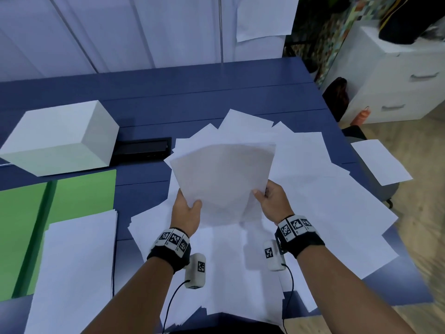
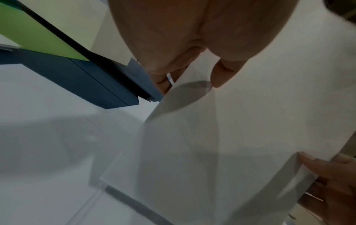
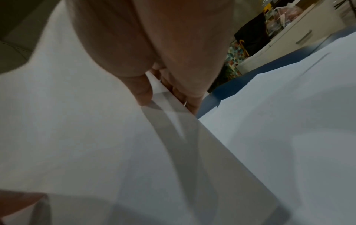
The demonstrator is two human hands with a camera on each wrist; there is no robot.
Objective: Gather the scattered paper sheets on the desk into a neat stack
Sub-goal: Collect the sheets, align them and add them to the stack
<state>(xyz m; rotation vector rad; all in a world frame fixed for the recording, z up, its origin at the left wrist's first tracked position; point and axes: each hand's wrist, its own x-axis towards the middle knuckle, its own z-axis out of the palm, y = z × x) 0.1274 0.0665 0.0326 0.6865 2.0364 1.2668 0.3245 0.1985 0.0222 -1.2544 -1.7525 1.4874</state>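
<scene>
White held sheets [image 1: 222,179] raised over desk [image 1: 216,88] | left hand [image 1: 186,210] pinches | right hand [image 1: 273,202] pinches

White box [image 1: 57,138] far-left of hands, black tray [image 1: 144,148] beside it; green folders [image 1: 60,201] nearer-left. White drawer unit [image 1: 397,75] w/ orange bottle [image 1: 361,115] far-right.

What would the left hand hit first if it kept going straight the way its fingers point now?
Beyond the held sheets it grips, the left hand points up and away across the desk. Its line probably passes above the scattered sheets to bare blue desk, then the white wall panels; depth is unclear.
</scene>
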